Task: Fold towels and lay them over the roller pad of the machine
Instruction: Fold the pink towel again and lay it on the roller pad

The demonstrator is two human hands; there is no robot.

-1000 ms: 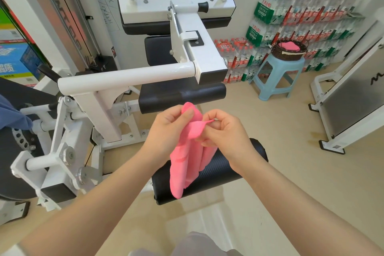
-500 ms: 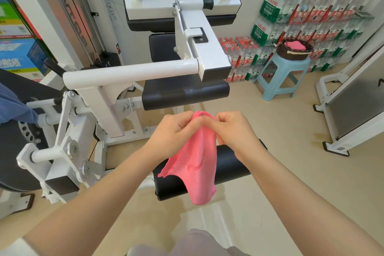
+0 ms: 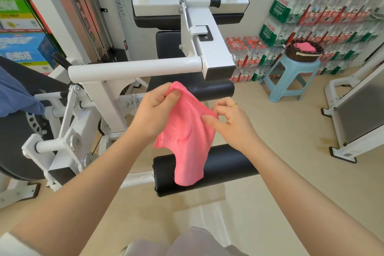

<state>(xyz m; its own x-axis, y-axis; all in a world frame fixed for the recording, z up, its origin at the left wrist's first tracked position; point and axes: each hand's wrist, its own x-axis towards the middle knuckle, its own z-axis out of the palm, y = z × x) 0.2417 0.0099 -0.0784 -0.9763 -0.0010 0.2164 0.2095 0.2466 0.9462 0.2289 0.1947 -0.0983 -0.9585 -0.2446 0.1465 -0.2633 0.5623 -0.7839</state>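
Observation:
A pink towel (image 3: 188, 139) hangs in the air in front of me, spread between both hands. My left hand (image 3: 154, 113) grips its upper left corner in a fist. My right hand (image 3: 230, 122) pinches the right edge between thumb and fingers. The towel's lower end dangles in front of the black roller pad (image 3: 228, 167) of the white machine (image 3: 133, 68); I cannot tell whether it touches the pad. A second black pad (image 3: 212, 90) sits higher up behind the towel.
A blue stool (image 3: 291, 78) at the right carries a dark basket (image 3: 304, 53) holding more pink towels. Packs of water bottles (image 3: 324, 16) line the back wall. Another white machine frame (image 3: 353, 114) stands at the right; a blue cloth (image 3: 18, 97) lies at the left.
My hands have moved apart, opening the bunched towel wider between them. The left hand rose a little and the right hand shifted rightward along the edge.

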